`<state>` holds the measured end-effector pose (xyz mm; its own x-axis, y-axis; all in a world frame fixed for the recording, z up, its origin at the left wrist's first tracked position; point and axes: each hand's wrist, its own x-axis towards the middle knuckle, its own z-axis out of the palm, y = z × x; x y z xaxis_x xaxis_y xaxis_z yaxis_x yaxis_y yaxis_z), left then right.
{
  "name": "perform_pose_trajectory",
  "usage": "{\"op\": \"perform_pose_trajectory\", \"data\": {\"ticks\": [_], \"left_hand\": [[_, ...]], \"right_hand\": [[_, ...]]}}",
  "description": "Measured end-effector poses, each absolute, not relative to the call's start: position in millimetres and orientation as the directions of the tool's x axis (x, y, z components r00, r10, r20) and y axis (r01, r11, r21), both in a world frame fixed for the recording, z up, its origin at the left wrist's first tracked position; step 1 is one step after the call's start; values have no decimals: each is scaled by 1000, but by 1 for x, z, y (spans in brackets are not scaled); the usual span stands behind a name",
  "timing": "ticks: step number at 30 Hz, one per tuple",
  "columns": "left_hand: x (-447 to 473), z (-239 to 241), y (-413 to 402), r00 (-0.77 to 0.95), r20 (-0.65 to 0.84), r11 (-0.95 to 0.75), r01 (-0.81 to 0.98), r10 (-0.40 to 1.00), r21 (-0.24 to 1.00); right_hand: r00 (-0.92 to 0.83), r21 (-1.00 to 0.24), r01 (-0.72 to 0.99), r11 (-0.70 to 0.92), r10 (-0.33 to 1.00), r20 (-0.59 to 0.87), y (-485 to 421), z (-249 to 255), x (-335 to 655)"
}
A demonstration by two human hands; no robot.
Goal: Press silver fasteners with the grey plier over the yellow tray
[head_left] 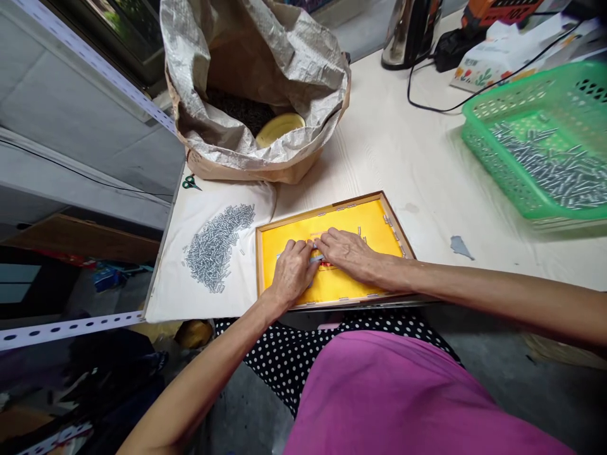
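- Nearest the camera: a pink garment (pixel 403 398) and polka-dot fabric (pixel 284 360) on the person's lap.
- Left hand (pixel 291 272): fingers curled narrow, closed on a small grey piece (pixel 317 258) at its fingertips.
- Right hand (pixel 348 253): lies low and fairly flat, fingertips meeting the same piece. Whether it grips cannot be told.
- The piece sits between the two hands, over the middle of the yellow tray (pixel 374 218), which has a wooden frame.
- Red print on the tray floor beside the hands is mostly covered and unreadable.
- Left of the tray: a heap of small metal pieces (pixel 215 246) on a white cloth (pixel 190 297), with green-handled scissors (pixel 191 183) beyond.
- Right, well apart: a green basket (pixel 478 136) holding similar metal pieces.
- Behind the tray: an open paper sack (pixel 294 69) containing a yellow bowl (pixel 279 128).
- Far edge: a printed box (pixel 502 54), its lettering too small to read.
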<state>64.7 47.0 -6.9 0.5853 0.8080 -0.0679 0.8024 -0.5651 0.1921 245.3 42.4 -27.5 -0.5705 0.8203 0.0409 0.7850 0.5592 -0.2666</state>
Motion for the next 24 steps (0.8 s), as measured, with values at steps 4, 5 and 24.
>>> {"op": "perform_pose_trajectory", "data": {"ticks": [4, 5, 24], "left_hand": [[49, -9, 52, 522, 36, -506, 804, 852, 312], [41, -7, 53, 477, 68, -468, 809, 876, 355], [-62, 7, 71, -45, 243, -37, 945, 969, 324]], "right_hand": [[-632, -181, 740, 647, 762, 139, 45, -27, 245], [-652, -171, 727, 665, 747, 128, 45, -28, 244], [-514, -251, 731, 635, 754, 409, 7, -3, 306]]}}
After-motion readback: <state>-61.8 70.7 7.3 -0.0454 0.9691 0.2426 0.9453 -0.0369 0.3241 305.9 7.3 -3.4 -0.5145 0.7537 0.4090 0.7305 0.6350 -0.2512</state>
